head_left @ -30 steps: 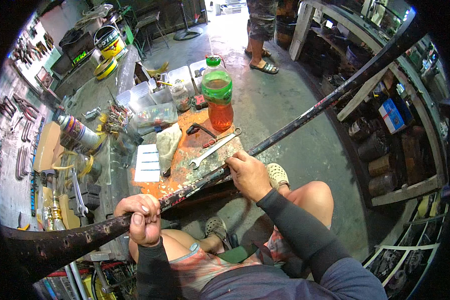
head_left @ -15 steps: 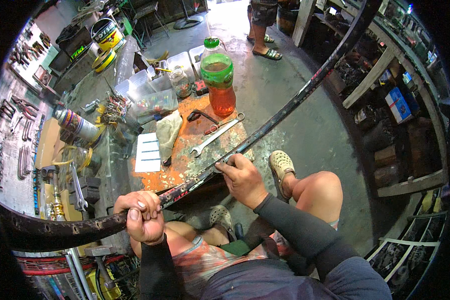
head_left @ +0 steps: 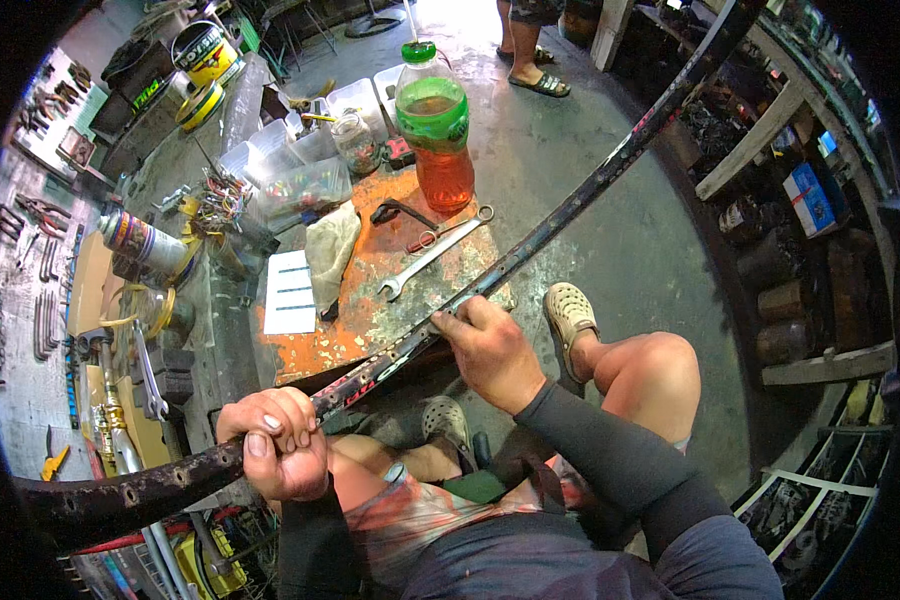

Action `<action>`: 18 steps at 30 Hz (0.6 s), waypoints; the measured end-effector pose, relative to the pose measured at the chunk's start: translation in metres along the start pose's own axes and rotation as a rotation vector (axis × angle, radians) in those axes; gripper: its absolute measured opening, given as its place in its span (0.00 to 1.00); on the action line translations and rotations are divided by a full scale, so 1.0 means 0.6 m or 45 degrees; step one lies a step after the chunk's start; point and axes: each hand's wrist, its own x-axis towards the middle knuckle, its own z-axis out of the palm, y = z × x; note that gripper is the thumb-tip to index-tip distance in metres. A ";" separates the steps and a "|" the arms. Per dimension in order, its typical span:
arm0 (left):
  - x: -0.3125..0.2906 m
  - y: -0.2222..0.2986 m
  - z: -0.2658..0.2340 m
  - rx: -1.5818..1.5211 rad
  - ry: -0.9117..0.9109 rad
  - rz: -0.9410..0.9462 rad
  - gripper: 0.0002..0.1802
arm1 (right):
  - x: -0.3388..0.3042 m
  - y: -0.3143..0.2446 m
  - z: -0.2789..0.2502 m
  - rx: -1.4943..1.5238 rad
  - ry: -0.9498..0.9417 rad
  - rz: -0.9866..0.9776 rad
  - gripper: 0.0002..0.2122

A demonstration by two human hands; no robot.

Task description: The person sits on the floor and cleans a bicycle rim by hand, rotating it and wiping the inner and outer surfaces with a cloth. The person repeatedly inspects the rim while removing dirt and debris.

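A worn black bicycle rim [head_left: 530,245] with spoke holes curves across the view from lower left to upper right. My left hand [head_left: 275,440] is wrapped round its nearer stretch, thumb and fingers closed. Farther along, my right hand [head_left: 490,350] pinches the rim's near edge between thumb and forefinger, the other fingers curled. Whether something small sits under those fingertips I cannot make out. Just beyond the rim, a combination wrench [head_left: 435,257] lies on a paint-chipped orange board [head_left: 355,345]. A black-handled tool [head_left: 400,210] and a beige cloth [head_left: 330,255] lie near it.
A green-capped bottle of red liquid [head_left: 445,180] stands behind the wrench. Left of it are clear plastic bins [head_left: 305,190], a white paper [head_left: 290,295] and a spray can [head_left: 140,240]. Wooden shelving [head_left: 750,150] runs along the right. Another person's feet [head_left: 540,82] stand at the back.
The rim's left end sits lower, and my left hand has shifted slightly left and down with it. My right hand keeps its pinch at nearly the same spot. The whole view has shifted a little.
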 end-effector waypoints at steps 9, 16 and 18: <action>-0.002 -0.001 0.003 -0.008 -0.015 0.013 0.11 | -0.010 -0.009 -0.005 0.010 -0.057 -0.015 0.16; -0.014 0.005 0.007 -0.002 -0.008 0.031 0.11 | -0.011 -0.001 -0.001 -0.043 0.021 -0.026 0.18; -0.018 0.005 0.009 -0.002 -0.008 0.033 0.12 | -0.024 -0.023 0.002 0.045 0.034 -0.093 0.17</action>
